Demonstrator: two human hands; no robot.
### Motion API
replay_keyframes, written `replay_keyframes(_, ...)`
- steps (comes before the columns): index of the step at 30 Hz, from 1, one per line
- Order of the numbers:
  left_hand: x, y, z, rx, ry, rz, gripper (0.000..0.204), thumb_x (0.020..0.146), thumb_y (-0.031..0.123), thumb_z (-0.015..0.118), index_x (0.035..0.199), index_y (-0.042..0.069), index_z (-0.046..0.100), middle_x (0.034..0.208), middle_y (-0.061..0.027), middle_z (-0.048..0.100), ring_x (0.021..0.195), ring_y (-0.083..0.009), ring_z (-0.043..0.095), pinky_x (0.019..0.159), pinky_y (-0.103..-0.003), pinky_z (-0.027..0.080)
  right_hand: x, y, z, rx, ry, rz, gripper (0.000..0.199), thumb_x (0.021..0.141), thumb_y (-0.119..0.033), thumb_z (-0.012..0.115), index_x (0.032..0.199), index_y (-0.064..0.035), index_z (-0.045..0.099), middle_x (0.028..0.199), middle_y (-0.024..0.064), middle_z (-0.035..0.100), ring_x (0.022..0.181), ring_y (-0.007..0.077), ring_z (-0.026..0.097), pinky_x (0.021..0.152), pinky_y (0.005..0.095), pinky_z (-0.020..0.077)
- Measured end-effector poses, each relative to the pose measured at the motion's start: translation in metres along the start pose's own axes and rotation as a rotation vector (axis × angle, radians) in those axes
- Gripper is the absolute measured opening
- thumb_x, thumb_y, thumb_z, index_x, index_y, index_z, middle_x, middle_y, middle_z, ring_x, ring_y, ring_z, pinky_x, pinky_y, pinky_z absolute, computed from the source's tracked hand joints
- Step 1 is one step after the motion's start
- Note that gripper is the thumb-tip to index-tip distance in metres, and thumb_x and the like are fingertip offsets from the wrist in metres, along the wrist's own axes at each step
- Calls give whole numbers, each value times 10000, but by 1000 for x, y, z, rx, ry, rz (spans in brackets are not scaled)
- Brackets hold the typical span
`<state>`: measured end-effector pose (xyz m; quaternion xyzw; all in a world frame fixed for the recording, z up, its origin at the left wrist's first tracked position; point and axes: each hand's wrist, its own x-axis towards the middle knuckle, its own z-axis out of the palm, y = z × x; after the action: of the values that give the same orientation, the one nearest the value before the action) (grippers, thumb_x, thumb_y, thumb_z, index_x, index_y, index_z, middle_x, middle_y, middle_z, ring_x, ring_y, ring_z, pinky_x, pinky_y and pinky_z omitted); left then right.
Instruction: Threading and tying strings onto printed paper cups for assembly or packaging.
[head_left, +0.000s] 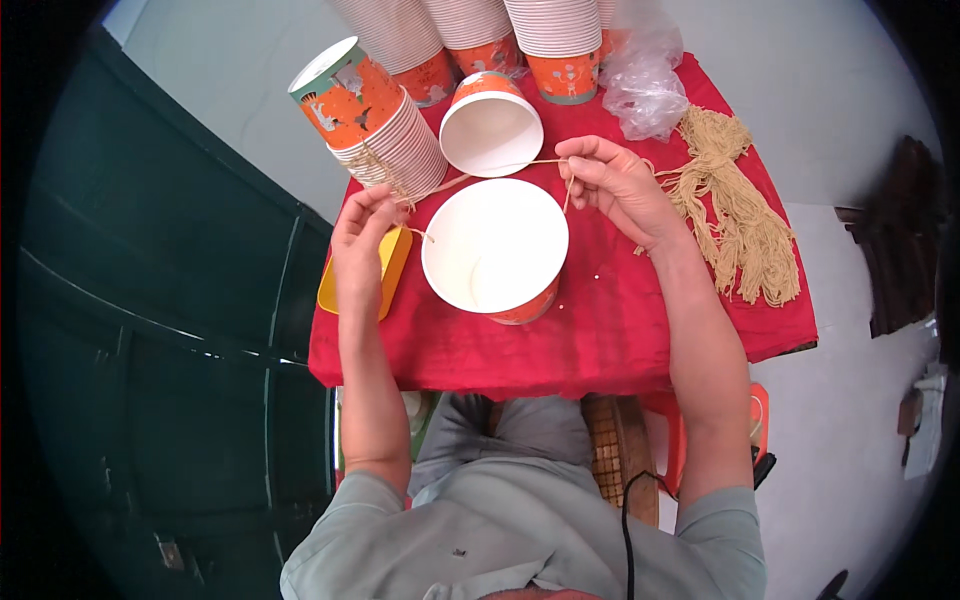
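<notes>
A tan string (pixel 452 184) runs between my two hands, passing behind the rim of a white-lined paper bucket (pixel 495 245) with an orange outside. My left hand (pixel 364 220) pinches the string to the left of the bucket, and a short end hangs toward the rim. At the right, my right hand (pixel 618 185) pinches it between thumb and fingers, with a loose end dangling below. The bucket stands upright and looks empty inside. Just behind it a second paper bucket (pixel 491 132) lies tipped, its mouth facing me.
Nested orange paper buckets (pixel 385 130) lean at the left, with more tall stacks (pixel 562 45) behind. Crumpled clear plastic (pixel 645 85) and a bundle of tan strings (pixel 740 215) lie at the right. A yellow box (pixel 395 275) sits under my left wrist on the red tablecloth (pixel 620 340).
</notes>
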<state>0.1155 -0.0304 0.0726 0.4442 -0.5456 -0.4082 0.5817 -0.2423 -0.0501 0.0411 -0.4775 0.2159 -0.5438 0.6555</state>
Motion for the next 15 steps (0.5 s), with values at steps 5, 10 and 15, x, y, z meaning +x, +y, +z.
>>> replay_keyframes(5,-46,34,61,425,-57,447,209,985,61,742,1184,3,709,1168,-94,721,1118,-218,688,1023,-346,531,-3,-1,-4,24,14,-6,259,1081,-140,696,1324,-51,691,1050,8,715,877,83,659,768,275,542)
replay_keyframes(10,-70,55,105,1003,-480,493,462,914,383,855,1205,39,753,1131,-144,782,1088,-332,729,956,-462,561,1,1,-5,40,-6,-6,259,1083,-129,686,1332,-60,684,1055,14,694,892,93,650,779,286,539)
replay_keyframes(15,-60,50,123,1054,-548,431,287,989,245,748,1167,20,739,955,-188,784,885,-408,753,798,-480,598,-5,1,-10,177,-48,-89,266,1069,-118,708,1328,-55,695,1062,22,725,906,109,686,795,290,570)
